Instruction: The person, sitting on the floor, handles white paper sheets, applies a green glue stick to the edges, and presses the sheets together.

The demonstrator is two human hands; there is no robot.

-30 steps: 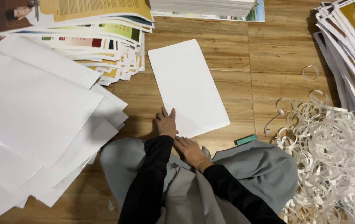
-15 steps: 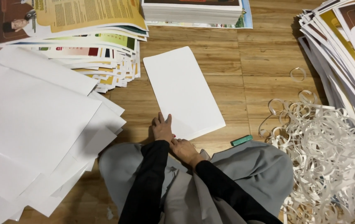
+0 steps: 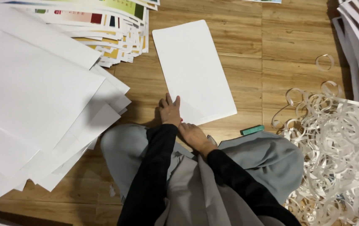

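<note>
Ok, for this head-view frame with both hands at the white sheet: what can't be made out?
- Right hand: fingertips hidden at the near corner of the white sheet; grip unclear.
- Left hand: palm side hidden; pressing or resting, unclear.
- Green object: too small to identify.
- Printed sheets: cut off by the top edge.
- Paper strips: cut off at the right edge.

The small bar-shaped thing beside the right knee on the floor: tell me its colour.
The small bar is teal green, seen best in the head view.

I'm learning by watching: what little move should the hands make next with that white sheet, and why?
Probably lift the near corner of the white sheet. The left hand lies flat at that corner and the right hand waits just beside it; neither grips it yet.
</note>
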